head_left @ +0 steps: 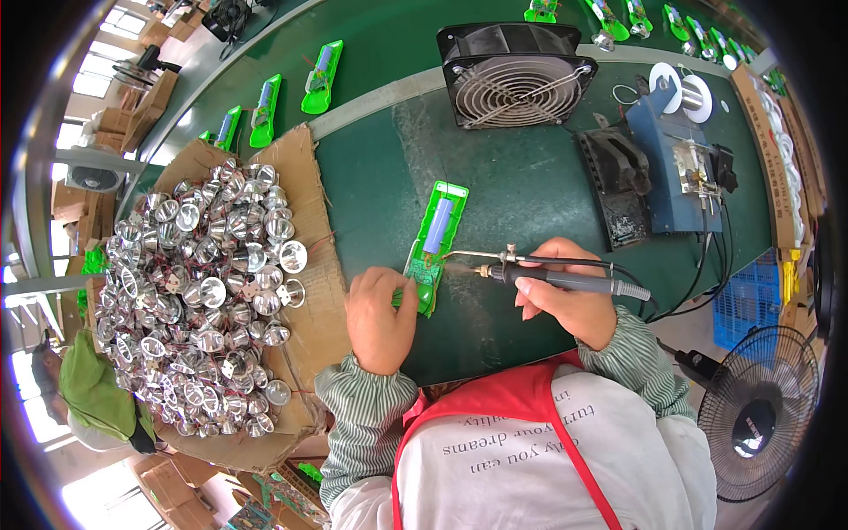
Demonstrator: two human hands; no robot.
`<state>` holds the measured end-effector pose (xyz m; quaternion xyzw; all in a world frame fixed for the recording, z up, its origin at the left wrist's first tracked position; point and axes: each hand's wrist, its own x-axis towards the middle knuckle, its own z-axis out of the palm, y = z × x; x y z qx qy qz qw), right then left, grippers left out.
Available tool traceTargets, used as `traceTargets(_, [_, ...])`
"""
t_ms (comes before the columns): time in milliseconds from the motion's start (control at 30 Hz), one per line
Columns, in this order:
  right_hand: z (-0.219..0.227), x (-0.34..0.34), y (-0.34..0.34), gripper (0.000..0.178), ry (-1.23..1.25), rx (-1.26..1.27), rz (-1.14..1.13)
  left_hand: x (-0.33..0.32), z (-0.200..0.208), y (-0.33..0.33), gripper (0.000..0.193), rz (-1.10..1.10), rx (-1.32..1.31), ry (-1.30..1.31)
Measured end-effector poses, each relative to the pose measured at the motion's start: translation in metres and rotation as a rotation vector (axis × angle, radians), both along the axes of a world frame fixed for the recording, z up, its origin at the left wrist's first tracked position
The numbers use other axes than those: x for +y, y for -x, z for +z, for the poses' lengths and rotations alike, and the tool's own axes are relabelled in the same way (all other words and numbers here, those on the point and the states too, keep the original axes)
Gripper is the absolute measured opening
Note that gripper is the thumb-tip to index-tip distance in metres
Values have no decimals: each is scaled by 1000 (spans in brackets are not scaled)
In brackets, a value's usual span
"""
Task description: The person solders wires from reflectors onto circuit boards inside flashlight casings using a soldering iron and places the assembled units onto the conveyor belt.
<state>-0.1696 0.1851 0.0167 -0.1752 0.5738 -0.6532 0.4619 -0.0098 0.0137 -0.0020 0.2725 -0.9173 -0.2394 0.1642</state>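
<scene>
A long green plastic housing point(452, 192) lies on the green bench in front of me, with a blue cylindrical battery cell point(436, 226) and a small circuit board point(427, 275) inside it. My left hand point(380, 320) is closed, its thumb and fingers on the housing's lower left edge by the board. In my right hand point(571, 297) is a soldering iron point(565, 281) with a thin metal solder-feed tube point(473, 253) clamped alongside. The tips of iron and tube reach toward the board and its wires; whether they touch it I cannot tell.
A heap of shiny reflector cups point(203, 291) fills a cardboard box point(307, 221) at left. Behind are a black box fan point(519, 84) and more green housings point(322, 78). At right stand a blue solder feeder point(662, 168) with trailing cables and a round fan point(758, 415).
</scene>
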Motion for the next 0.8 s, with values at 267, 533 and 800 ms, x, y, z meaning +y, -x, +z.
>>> traceTargets(267, [0,5,8,16,81,-20,-85,26,15,-8,32,-62,-376,438])
traceTargets(533, [-3,12,18,15,91,32,-107,-15,15,-1,30,-114,5,193])
traceTargets(800, [-8,10,30,15,55,10,-142,-98,20,82,31,-120,86,185])
